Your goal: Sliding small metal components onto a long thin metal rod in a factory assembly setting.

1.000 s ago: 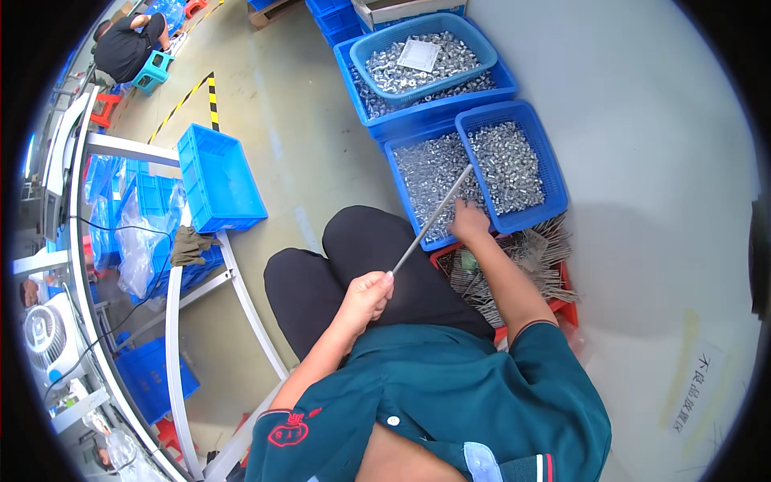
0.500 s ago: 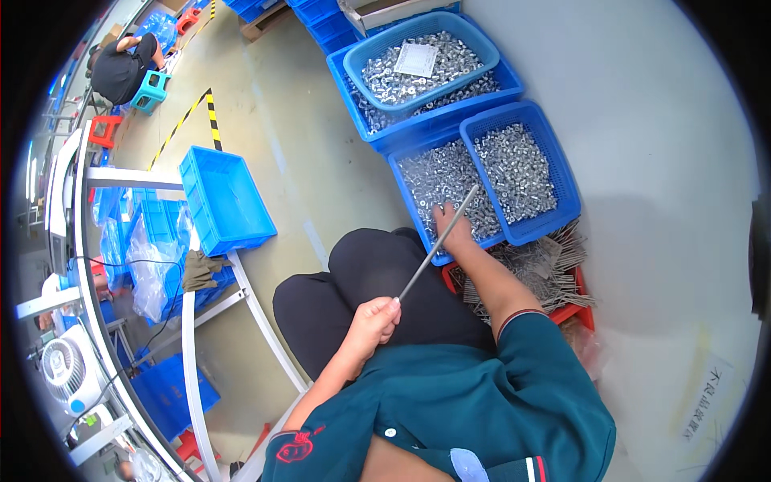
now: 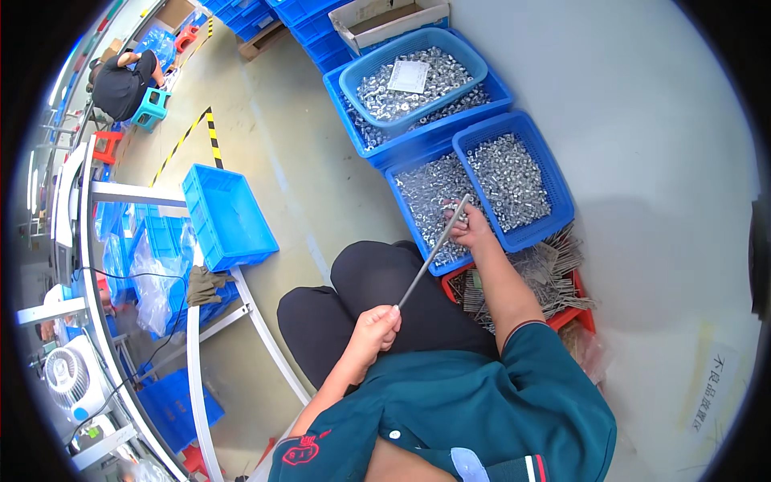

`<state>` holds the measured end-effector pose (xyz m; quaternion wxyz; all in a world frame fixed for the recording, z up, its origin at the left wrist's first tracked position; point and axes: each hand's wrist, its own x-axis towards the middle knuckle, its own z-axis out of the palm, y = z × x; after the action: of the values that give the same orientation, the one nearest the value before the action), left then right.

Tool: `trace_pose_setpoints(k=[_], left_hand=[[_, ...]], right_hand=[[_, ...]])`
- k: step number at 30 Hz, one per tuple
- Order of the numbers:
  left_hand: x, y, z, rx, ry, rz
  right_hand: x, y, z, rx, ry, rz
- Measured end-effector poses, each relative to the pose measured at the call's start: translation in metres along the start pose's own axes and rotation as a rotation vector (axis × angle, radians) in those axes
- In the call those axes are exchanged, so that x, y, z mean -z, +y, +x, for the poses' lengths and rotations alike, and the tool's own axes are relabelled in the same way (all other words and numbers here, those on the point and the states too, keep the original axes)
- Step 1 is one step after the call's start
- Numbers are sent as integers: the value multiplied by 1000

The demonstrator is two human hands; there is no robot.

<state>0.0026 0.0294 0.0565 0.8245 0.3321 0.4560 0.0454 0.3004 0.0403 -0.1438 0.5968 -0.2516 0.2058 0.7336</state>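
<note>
My left hand (image 3: 374,331) is closed round the near end of a long thin metal rod (image 3: 428,263), which slants up and away to the right. Beside the rod's far end is my right hand (image 3: 468,228), its fingers curled together above a blue bin (image 3: 399,191) of small silvery metal nuts (image 3: 426,181). Whatever those fingers grip is too small to make out. A blue basket (image 3: 562,210) of similar small metal pieces rests partly over that bin, just right of my right hand.
Below the basket, a red bin (image 3: 585,320) holds many thin metal rods (image 3: 536,277). Farther off, a lighter blue basket (image 3: 345,87) of metal pieces sits in a larger bin. A blue crate (image 3: 233,217) stands by a white frame (image 3: 195,377) at left. Another person (image 3: 120,87) sits far left.
My right hand has lifted out from among the nuts and moved slightly right, up to the rod's far end. My left hand still grips the rod. The whole view has shifted slightly.
</note>
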Motion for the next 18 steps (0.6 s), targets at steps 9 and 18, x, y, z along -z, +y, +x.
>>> trace_pose_setpoints(k=[9,18], left_hand=[[-4,-3,2,-37,-24,5],[-2,-8,1,-97,-24,7]], right_hand=[[0,-1,5,178,-32,201],[-50,-5,-36,91,-229,-76]])
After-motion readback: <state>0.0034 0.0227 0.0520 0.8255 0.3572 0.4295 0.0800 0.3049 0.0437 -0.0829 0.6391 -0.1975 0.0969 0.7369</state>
